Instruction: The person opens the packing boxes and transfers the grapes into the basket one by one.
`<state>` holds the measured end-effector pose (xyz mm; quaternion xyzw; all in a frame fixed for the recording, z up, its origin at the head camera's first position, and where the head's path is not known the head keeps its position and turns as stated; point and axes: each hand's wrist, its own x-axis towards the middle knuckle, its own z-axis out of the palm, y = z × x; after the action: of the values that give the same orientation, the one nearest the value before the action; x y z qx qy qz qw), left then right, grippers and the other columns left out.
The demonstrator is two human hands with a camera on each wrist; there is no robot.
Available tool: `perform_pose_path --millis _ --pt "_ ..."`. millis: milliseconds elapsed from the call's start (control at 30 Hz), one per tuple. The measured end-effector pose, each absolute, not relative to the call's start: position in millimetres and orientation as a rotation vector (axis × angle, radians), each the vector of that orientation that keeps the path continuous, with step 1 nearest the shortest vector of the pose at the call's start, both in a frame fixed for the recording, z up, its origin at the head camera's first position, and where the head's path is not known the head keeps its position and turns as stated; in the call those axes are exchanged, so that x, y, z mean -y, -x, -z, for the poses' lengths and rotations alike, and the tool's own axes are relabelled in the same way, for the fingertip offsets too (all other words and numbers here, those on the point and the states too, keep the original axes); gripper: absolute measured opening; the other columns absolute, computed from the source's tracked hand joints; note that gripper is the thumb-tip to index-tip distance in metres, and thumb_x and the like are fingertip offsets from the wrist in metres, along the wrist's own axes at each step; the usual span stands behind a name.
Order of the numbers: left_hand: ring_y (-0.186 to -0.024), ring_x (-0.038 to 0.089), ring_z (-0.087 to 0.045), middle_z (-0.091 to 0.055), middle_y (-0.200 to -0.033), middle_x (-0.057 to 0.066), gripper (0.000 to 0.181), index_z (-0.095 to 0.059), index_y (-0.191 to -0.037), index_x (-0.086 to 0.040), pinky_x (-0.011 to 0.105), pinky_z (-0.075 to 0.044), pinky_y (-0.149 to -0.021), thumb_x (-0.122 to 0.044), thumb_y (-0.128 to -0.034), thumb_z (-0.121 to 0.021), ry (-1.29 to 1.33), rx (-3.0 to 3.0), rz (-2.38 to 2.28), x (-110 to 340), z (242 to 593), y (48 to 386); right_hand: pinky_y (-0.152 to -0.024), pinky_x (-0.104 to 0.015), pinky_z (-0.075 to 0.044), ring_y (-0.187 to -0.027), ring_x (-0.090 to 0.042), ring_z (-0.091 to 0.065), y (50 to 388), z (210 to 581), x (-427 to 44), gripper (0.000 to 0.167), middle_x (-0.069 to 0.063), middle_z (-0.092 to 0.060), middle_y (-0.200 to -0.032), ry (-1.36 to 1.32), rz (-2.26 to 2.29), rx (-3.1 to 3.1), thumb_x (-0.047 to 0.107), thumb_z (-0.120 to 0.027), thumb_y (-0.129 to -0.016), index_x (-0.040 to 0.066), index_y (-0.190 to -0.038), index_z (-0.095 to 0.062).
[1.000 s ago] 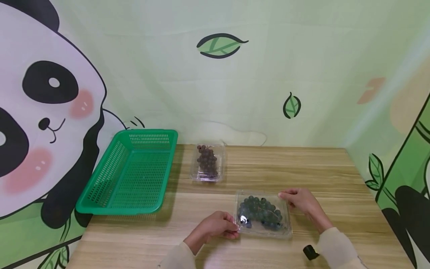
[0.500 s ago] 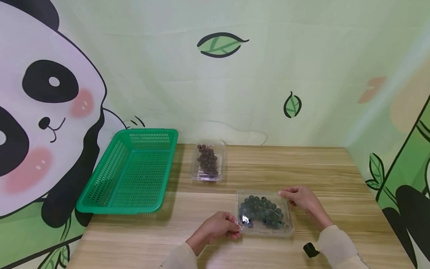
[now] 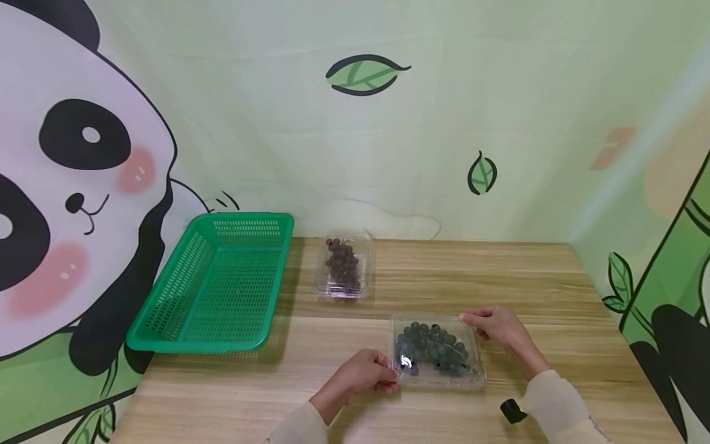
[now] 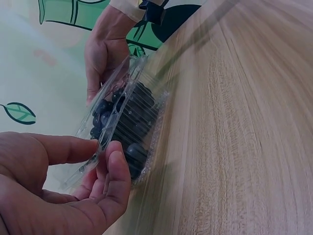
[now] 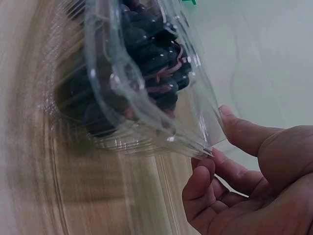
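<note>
A clear plastic box point(image 3: 438, 381) with dark grapes point(image 3: 432, 348) inside stands at the front middle of the table, its lid down over the fruit. My left hand point(image 3: 363, 375) pinches the box's front left corner between thumb and fingers; the left wrist view shows this hand point(image 4: 73, 181) at the rim. At the back right corner, my right hand point(image 3: 499, 330) holds the edge; in the right wrist view that hand point(image 5: 254, 171) has thumb and fingers on the rim's corner. Whether the lid is fastened I cannot tell.
A green basket point(image 3: 238, 296) stands at the left of the table. Behind the near box, a second clear box point(image 3: 360, 280) holds reddish grapes point(image 3: 342, 265). A small black object point(image 3: 513, 411) lies beside my right sleeve. A printed cloth hangs behind the table.
The near box and my left hand have shifted very slightly to the right. My right hand keeps its hold at the box's edge.
</note>
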<state>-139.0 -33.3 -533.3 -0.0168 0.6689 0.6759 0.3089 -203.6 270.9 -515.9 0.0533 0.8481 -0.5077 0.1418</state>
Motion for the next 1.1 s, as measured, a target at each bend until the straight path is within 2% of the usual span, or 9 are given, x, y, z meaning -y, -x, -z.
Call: perform_pose_path --millis 233,467,567,667,767,967,1100 --pt "-0.063 0.011 -0.064 -0.065 -0.074 0.008 0.017 -0.056 -0.082 -0.002 0.02 -0.055 -0.06 0.011 -0.091 -0.063 0.035 -1.802 -1.773 32 534 139 -0.064 -0.036 -0.047 -0.065 -0.021 -0.052 201 515 -269 0.035 -0.005 -0.057 -0.067 -0.171 1.44 -2.481 0.027 -0.071 -0.1 -0.006 -0.111 -0.074" --pt "-0.063 0.011 -0.063 -0.065 -0.072 0.007 0.018 -0.057 -0.081 -0.003 0.02 -0.055 -0.06 0.01 -0.0911 -0.063 0.034 -1.815 -1.763 30 532 138 -0.065 -0.037 -0.043 -0.065 -0.021 -0.048 196 511 -268 0.036 -0.005 -0.051 -0.067 -0.132 1.432 -2.479 0.024 -0.066 -0.103 -0.008 -0.119 -0.07" --pt "-0.063 0.011 -0.063 -0.064 -0.072 0.007 0.017 -0.057 -0.082 -0.002 0.02 -0.055 -0.06 0.01 -0.0908 -0.063 0.038 -1.812 -1.767 30 532 138 -0.069 -0.038 -0.048 -0.071 -0.022 -0.052 194 509 -269 0.038 -0.008 -0.056 -0.075 -0.11 1.43 -2.484 0.023 -0.063 -0.105 -0.01 -0.123 -0.067" --pt "-0.063 0.011 -0.063 -0.064 -0.072 0.007 0.017 -0.057 -0.082 -0.003 0.02 -0.054 -0.06 0.01 -0.0907 -0.062 0.033 -1.809 -1.771 30 531 138 -0.075 -0.041 -0.054 -0.082 -0.023 -0.059 191 507 -272 0.039 -0.013 -0.066 -0.094 -0.091 1.417 -2.506 0.022 -0.062 -0.106 -0.011 -0.127 -0.065" --pt "-0.063 0.01 -0.063 -0.064 -0.071 0.006 0.018 -0.057 -0.081 -0.003 0.019 -0.054 -0.06 0.01 -0.0912 -0.062 0.025 -1.806 -1.769 30 531 138 -0.08 -0.045 -0.056 -0.092 -0.026 -0.064 189 503 -274 0.041 -0.018 -0.069 -0.109 -0.079 1.384 -2.541 0.024 -0.06 -0.106 -0.01 -0.129 -0.064" --pt "-0.062 0.01 -0.063 -0.064 -0.07 0.005 0.02 -0.057 -0.078 -0.006 0.02 -0.054 -0.06 0.008 -0.0918 -0.061 0.012 -1.807 -1.759 29 533 138 -0.08 -0.046 -0.056 -0.097 -0.032 -0.065 185 495 -277 0.041 -0.018 -0.068 -0.109 -0.085 1.338 -2.576 0.025 -0.059 -0.107 -0.008 -0.13 -0.064" --pt "-0.062 0.01 -0.063 -0.065 -0.07 0.005 0.021 -0.056 -0.077 -0.008 0.02 -0.054 -0.06 0.007 -0.0917 -0.061 0.017 -1.812 -1.746 29 532 138 -0.081 -0.047 -0.056 -0.104 -0.036 -0.064 185 492 -278 0.041 -0.022 -0.068 -0.117 -0.022 1.264 -2.637 0.024 -0.058 -0.108 -0.009 -0.132 -0.062"
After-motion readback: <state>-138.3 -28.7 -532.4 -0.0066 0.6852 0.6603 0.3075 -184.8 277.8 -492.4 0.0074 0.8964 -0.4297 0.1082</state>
